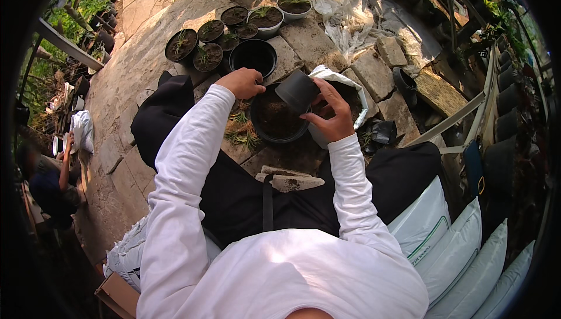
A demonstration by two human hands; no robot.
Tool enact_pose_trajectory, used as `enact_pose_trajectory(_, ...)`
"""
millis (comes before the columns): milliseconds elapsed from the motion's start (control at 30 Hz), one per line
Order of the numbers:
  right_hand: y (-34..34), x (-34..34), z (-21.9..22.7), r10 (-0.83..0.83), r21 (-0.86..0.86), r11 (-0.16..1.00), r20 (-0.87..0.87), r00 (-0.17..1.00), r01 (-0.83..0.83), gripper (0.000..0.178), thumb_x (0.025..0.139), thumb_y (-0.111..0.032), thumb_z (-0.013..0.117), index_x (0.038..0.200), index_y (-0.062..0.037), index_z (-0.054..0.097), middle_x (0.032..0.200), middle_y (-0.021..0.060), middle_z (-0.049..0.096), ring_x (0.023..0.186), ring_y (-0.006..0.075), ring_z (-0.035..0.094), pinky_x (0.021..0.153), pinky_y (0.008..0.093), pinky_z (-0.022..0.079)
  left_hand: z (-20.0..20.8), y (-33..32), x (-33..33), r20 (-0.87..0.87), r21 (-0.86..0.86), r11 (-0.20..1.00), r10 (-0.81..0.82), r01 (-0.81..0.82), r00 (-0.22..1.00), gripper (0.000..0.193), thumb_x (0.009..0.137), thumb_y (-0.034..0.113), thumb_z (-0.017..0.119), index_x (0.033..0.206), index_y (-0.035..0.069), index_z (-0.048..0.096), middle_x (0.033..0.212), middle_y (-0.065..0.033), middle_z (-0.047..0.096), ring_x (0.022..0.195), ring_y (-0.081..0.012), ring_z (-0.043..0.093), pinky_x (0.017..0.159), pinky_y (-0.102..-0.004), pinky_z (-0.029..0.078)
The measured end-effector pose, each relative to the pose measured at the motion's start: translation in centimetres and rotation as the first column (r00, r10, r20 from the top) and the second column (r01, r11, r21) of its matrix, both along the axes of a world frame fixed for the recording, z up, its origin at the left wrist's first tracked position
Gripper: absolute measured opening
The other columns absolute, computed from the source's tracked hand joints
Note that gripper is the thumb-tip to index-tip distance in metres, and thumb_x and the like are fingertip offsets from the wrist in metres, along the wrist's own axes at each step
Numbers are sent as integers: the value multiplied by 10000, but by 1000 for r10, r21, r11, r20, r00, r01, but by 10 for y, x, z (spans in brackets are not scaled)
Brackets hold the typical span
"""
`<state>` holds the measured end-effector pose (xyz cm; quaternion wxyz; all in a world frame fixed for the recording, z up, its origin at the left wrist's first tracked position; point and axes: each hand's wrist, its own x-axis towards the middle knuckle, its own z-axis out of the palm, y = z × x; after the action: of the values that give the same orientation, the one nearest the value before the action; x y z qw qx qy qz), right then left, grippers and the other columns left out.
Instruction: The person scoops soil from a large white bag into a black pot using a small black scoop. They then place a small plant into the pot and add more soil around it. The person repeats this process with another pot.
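Note:
My right hand (333, 111) grips a small black plant pot (294, 92), thumb low on its side and fingers near one end. The pot is tilted over a wider black pot (279, 139) with dark soil inside. Beside that wide pot's far left rim is my left hand (241, 83), its fingers curled in and partly hidden beneath. Whether they pinch anything does not show. Close to the right hand stands an open white bag (363, 98) of dark soil. Small plants with bare roots (242, 134) lie left of the wide pot.
Beyond my hands stand a black pot (253, 56) and several potted seedlings (208, 56). Clear plastic sheeting (339, 18) lies at the far right. Stone pieces (289, 181) sit between my legs. White filled sacks (447, 243) lean at my right. Another person (52, 184) crouches far left.

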<state>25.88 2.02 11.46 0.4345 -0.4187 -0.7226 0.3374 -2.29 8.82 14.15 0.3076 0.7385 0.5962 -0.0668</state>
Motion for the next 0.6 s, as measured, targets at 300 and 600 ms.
enact_pose_trajectory(300, 23, 32, -67, -352, -238, 926, -263, 898, 293, 684, 832, -232, 866, 1372, 33, 541, 1139, 138, 700, 930, 176, 698, 794, 315, 565, -4, 1, -1, -3, 2, 1000, 9, -9, 1000, 430, 962, 316, 644, 1302, 52, 647, 1091, -159, 746, 1028, -287, 717, 924, -394, 542)
enact_pose_trajectory(600, 41, 71, -212, -589, -58, 705, 509, 628, 707, 664, 757, -441, 857, 1185, -4, 600, 1090, 235, 707, 997, 416, 693, 887, 473, 543, -2, 1, 2, -1, 6, 1000, 13, -13, 1000, 435, 958, 332, 646, 1297, 60, 651, 1141, -170, 730, 1056, -301, 705, 934, -401, 537)
